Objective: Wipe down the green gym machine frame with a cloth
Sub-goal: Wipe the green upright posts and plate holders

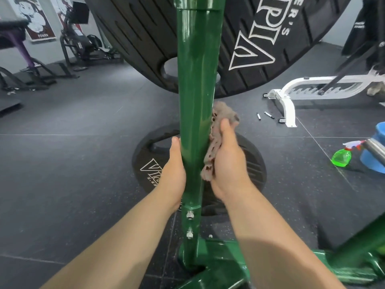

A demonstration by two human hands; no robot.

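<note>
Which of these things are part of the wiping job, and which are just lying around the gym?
In the job:
green post
cloth
right hand, pressing the cloth on
left hand, steadying the post

Lying about:
spray bottle
blue bucket
two markers
weight plate on floor
white bench

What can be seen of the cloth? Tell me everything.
The cloth is a crumpled, brownish-grey rag, soft and somewhat frayed at its edges. The right hand presses it against the right side of the green upright post, thumb on top. Bunched folds stick out above the thumb, and a loose end hangs below the palm.
</note>
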